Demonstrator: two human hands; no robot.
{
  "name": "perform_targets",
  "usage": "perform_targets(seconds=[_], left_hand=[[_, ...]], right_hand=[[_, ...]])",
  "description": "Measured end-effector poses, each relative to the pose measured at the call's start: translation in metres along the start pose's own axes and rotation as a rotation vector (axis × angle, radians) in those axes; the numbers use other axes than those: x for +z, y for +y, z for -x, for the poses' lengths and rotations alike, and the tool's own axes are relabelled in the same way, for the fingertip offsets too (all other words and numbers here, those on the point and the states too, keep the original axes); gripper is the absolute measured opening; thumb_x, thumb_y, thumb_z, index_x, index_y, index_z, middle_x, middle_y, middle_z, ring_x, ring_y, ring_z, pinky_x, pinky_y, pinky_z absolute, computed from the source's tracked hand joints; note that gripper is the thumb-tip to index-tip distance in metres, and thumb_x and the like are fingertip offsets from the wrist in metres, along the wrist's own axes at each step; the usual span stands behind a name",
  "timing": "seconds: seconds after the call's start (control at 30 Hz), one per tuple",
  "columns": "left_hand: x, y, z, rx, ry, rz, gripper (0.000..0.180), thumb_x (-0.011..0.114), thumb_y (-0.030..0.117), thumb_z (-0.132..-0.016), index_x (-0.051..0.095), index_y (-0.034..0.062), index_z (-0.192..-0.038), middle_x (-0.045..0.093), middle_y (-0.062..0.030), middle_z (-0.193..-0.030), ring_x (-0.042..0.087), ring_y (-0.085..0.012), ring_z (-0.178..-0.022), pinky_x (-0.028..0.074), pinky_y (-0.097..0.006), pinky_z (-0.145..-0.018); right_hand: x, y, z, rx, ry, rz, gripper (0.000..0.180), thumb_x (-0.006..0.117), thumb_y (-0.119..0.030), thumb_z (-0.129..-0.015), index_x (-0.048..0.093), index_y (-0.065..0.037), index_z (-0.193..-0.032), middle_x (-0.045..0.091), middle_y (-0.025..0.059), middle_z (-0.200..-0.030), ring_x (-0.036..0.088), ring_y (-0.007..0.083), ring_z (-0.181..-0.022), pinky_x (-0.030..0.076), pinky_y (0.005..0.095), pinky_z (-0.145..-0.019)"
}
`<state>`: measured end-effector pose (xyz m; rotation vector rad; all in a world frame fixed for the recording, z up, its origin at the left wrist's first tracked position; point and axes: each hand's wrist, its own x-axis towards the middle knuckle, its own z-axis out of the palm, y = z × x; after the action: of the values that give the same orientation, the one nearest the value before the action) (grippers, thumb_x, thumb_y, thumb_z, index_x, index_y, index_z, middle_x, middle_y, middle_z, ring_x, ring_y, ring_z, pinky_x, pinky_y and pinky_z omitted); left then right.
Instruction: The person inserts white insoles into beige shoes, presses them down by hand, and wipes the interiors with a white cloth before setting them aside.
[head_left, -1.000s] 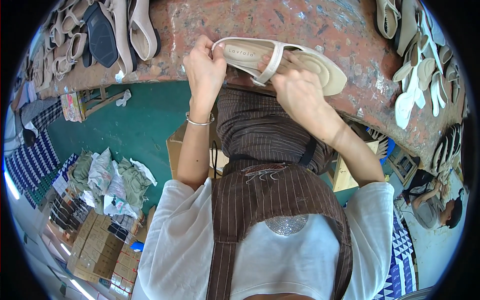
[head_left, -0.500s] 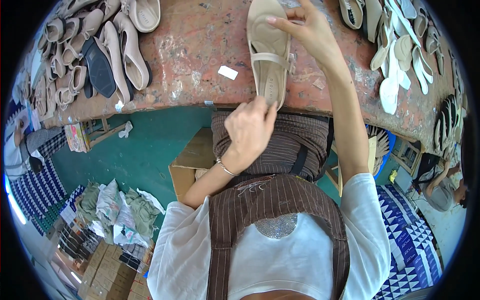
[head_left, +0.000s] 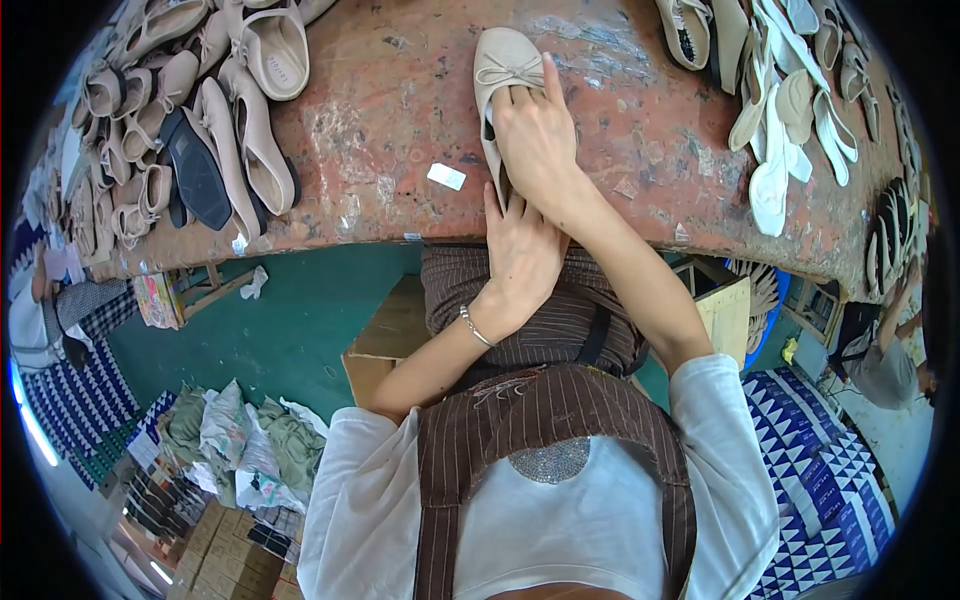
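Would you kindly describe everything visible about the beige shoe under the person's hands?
The beige shoe is a flat slip-on with a rounded toe and a small bow of the same colour on top. It looks like soft matte leather or a similar material. It lies on the worn reddish workbench, toe pointing away from the person. The right hand presses down over its middle and heel, hiding them; the left hand sits at the bench edge below, against the right wrist.

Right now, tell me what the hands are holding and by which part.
A beige flat shoe with a bow lies on the worn workbench. The right hand presses down on its middle and heel; the left hand sits at the heel end, its grip hidden.
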<state>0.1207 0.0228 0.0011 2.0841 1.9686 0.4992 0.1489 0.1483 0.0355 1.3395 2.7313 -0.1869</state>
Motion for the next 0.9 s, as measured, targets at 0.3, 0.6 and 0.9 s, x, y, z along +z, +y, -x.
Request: perform_targets(seconds=[0.3,0.6,0.9], left_hand=[[0.005,-0.002,0.003,0.005,-0.049,0.011,0.043,0.056,0.027,-0.09,0.06,0.0077,-0.129,0.063,-0.0086,-0.124,0.052,-0.0271,-0.124,0.032,-0.054,-0.111],[0.016,-0.006,0.001,0.079,0.106,-0.172,0.041,0.063,0.024,-0.086,0.063,0.0039,-0.121,0.066,-0.0133,-0.117,0.057,-0.03,-0.116,0.043,-0.046,-0.102],[0.001,-0.008,0.003,0.083,0.074,0.049,0.042,0.074,0.011,-0.074,0.065,-0.005,-0.112,0.065,-0.0223,-0.106,0.057,-0.0431,-0.105,0.042,-0.056,-0.1]], right_hand=[[0.024,0.006,0.022,-0.022,0.366,-0.076,0.033,0.056,-0.002,-0.079,0.06,0.009,-0.111,0.065,0.0243,-0.105,0.065,0.0343,-0.106,0.03,0.0501,-0.116],[0.019,-0.001,0.031,-0.091,0.417,-0.127,0.038,0.054,-0.009,-0.085,0.06,0.007,-0.119,0.067,0.0188,-0.109,0.064,0.0298,-0.111,0.023,0.0501,-0.118],[0.025,-0.003,-0.012,-0.076,0.017,-0.011,0.034,0.052,-0.019,-0.087,0.07,0.001,-0.107,0.072,0.0138,-0.095,0.068,0.0279,-0.101,0.002,0.0706,-0.114]])
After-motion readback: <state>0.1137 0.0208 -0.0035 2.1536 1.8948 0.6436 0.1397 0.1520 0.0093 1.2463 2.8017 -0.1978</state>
